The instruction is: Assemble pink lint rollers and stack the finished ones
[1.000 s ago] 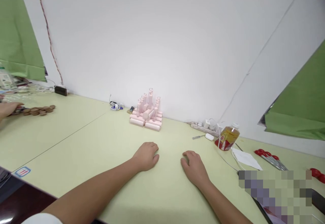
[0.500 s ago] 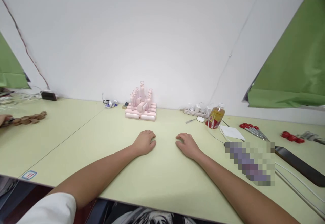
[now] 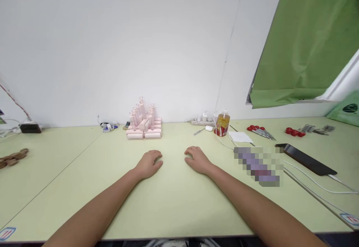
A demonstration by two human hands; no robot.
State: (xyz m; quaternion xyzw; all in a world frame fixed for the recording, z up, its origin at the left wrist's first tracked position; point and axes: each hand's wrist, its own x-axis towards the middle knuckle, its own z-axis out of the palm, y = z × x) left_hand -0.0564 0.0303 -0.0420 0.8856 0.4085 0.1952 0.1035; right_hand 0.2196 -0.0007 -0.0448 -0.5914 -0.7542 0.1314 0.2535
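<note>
My left hand [image 3: 148, 162] and my right hand [image 3: 196, 159] rest palm down on the pale green table [image 3: 174, 198], a short gap between them, fingers loosely curled and holding nothing. Beyond them, against the white wall, stands a stack of pink blocks and cylinders [image 3: 143, 124], well out of touch of either hand.
A bottle of yellow liquid [image 3: 222, 123], a power strip [image 3: 202, 120], a white sheet [image 3: 240, 137] and red-handled tools [image 3: 259, 131] lie at the back right. A dark phone [image 3: 305, 158] with white cables sits at right. Brown round pieces [image 3: 12, 157] lie at far left.
The view has swung to the right, bringing the phone and the green curtain into sight. Another person's hand at the far left has left the picture. My hands have stayed put.
</note>
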